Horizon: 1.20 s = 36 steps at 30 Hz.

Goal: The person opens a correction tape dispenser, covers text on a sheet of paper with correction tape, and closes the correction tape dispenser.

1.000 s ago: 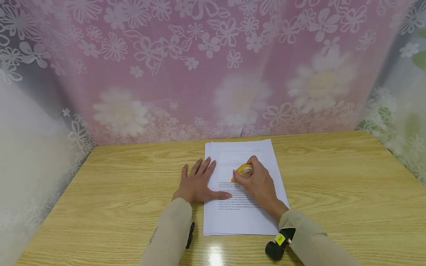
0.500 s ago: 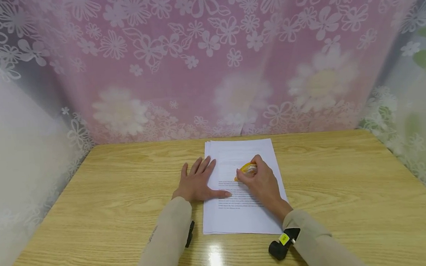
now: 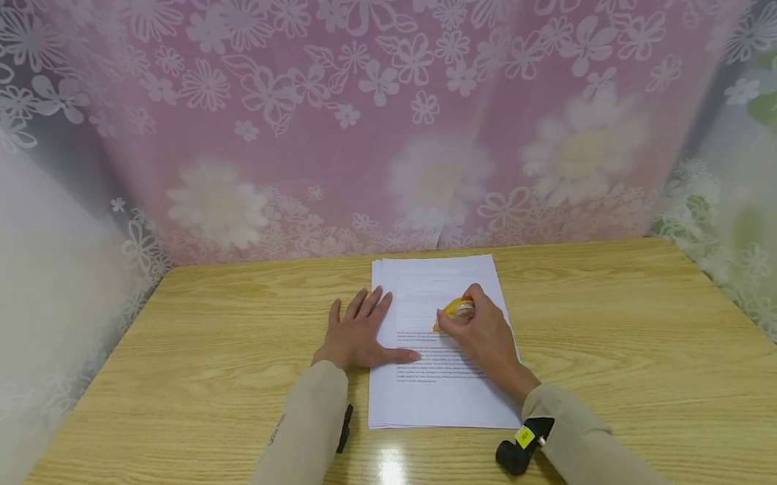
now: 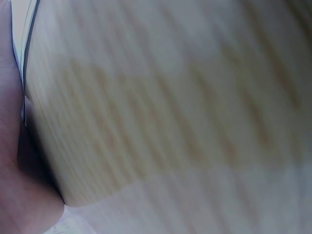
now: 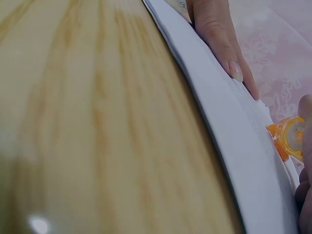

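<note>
A small stack of printed paper (image 3: 437, 408) lies on the wooden table. My left hand (image 3: 357, 339) rests spread across its left edge, thumb and fingertips on the sheets and the palm side over the wood. In my right hand (image 3: 486, 336) is an orange correction tape dispenser (image 3: 459, 310) with a clear body, pinched between thumb and fingers. Its tip (image 5: 271, 129) is right at the page, along a line of text above the lower paragraph. The right wrist view shows the dispenser's round reel at the right edge, partly covered by my fingers.
The wood-grain table (image 3: 234, 316) runs back to a pink floral curtain (image 3: 332, 165). Paler floral curtains hang at the left and right sides. A black wrist camera (image 3: 518, 452) with a yellow label hangs under the right sleeve (image 3: 576, 423).
My right hand has slid a short way to the right over the page with the correction tape dispenser. The left hand stays in place on the paper.
</note>
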Each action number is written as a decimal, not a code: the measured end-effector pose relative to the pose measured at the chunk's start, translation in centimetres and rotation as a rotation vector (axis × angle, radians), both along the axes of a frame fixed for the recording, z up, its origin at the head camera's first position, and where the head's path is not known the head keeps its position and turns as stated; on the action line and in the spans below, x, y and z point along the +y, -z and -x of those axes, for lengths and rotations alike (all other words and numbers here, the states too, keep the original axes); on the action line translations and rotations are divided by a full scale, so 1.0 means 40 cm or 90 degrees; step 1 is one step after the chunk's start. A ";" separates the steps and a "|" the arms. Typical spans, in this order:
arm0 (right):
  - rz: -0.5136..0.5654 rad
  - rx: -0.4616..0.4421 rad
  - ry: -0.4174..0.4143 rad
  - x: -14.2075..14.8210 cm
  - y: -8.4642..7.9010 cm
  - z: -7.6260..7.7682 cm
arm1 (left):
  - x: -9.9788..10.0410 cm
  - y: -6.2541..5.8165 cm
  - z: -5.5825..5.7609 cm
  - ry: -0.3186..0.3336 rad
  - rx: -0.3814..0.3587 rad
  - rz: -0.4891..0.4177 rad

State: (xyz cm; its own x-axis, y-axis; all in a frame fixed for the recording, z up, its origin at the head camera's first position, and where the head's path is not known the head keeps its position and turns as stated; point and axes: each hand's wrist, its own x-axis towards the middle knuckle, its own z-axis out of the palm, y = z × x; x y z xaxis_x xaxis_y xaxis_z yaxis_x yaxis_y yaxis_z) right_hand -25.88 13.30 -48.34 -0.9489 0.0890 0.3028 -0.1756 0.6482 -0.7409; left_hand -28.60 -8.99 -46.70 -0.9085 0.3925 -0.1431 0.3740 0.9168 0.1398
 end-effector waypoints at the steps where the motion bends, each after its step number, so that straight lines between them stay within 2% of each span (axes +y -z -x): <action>1: -0.002 0.002 0.003 0.003 0.000 0.000 | 0.000 -0.001 0.000 0.000 0.000 0.000; 18: -0.007 0.002 0.010 0.033 -0.001 -0.008 | -0.001 0.007 0.003 0.002 0.005 -0.001; 24: -0.013 -0.013 0.014 0.039 0.000 -0.011 | 0.002 0.002 -0.002 0.004 -0.001 0.003; 36: -0.007 -0.005 0.013 0.049 -0.002 -0.011 | 0.003 0.001 -0.001 0.001 -0.005 0.001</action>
State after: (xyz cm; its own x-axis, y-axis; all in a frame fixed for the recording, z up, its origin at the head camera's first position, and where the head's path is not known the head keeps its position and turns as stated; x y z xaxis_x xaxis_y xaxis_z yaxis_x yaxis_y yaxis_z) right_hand -25.43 15.27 -48.27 -0.9491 0.1051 0.2968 -0.1565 0.6603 -0.7345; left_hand -28.54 -8.88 -46.73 -0.9071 0.3931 -0.1506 0.3737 0.9166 0.1419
